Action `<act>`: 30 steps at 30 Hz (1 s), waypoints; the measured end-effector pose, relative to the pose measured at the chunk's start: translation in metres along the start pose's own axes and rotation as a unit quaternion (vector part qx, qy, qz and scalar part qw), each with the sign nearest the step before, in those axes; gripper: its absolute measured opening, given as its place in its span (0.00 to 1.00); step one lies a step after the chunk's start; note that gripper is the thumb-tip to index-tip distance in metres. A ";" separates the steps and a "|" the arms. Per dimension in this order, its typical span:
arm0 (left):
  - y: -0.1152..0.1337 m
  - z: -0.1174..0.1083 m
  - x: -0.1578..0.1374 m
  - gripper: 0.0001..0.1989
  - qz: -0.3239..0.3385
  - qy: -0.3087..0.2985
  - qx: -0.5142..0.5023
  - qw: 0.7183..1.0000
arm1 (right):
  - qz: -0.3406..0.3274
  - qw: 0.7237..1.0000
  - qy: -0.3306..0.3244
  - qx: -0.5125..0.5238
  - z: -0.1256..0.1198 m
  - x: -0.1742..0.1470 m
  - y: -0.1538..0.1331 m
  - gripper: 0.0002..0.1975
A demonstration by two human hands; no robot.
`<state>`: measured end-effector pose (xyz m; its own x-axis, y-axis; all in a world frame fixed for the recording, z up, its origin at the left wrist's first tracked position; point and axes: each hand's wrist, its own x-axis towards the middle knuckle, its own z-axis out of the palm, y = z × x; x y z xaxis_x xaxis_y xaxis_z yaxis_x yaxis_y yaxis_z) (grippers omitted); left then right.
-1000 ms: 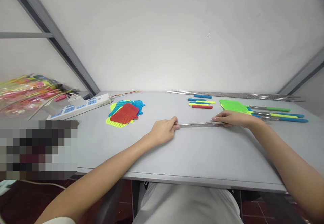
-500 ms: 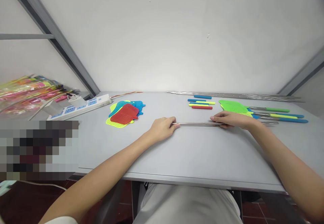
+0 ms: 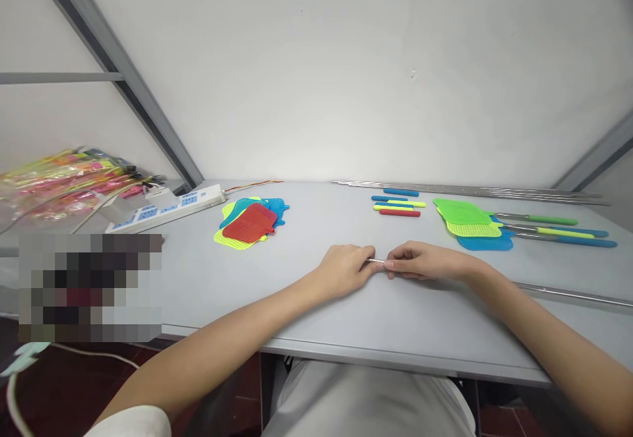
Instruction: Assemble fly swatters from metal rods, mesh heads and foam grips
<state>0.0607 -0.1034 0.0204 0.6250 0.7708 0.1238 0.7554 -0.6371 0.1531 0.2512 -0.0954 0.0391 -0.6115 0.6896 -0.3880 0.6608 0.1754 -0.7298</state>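
Note:
My left hand (image 3: 347, 269) is closed on the end of a thin metal rod (image 3: 376, 261), just left of my right hand (image 3: 426, 261). With thumb and fingers my right hand pinches the same rod; only a short piece shows between the two hands. A steel length (image 3: 568, 291) comes out beyond my right wrist and runs to the right edge; the arm hides whether it is one piece with the rod. Several fly swatters (image 3: 467, 213) with green, yellow and blue heads lie behind my right hand. Loose foam-like grips (image 3: 399, 213) in red, yellow and blue lie farther back.
Loose fly swatter heads (image 3: 250, 222) in red, blue and yellow are stacked at the left. More metal rods (image 3: 469, 190) lie along the wall. A white power strip (image 3: 171, 209) and bagged colourful goods (image 3: 74, 176) are at far left. The table's front edge (image 3: 356, 358) is near my body.
My hands have come close together and nearer to me, so much less rod shows between them. The steel length now reaches farther right past my wrist. The view has shifted slightly.

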 end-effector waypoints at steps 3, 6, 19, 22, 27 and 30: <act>0.001 0.000 -0.001 0.22 -0.006 0.008 -0.001 1.000 | -0.014 1.000 -0.001 0.009 -0.001 0.000 0.001 0.23; 0.001 -0.002 -0.001 0.23 -0.008 0.022 -0.002 1.000 | -0.014 1.000 0.003 0.012 -0.002 0.001 0.000 0.23; -0.019 -0.015 -0.002 0.18 0.037 -0.018 -0.039 0.998 | 0.028 0.999 -0.022 0.034 -0.017 -0.007 0.007 0.24; -0.020 -0.014 -0.002 0.18 0.047 -0.019 -0.024 0.998 | 0.037 0.999 -0.009 0.032 -0.018 -0.009 0.006 0.24; -0.016 -0.011 -0.004 0.17 0.072 -0.037 0.030 0.996 | 0.024 0.999 -0.027 0.019 -0.016 -0.008 0.007 0.23; -0.013 -0.009 -0.006 0.16 0.076 -0.037 0.054 0.995 | 0.012 1.000 -0.024 0.004 -0.015 -0.007 0.008 0.23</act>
<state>0.0459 -0.0996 0.0265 0.7434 0.6657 0.0648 0.6653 -0.7459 0.0313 0.2670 -0.0881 0.0442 -0.6163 0.6587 -0.4315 0.6719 0.1542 -0.7244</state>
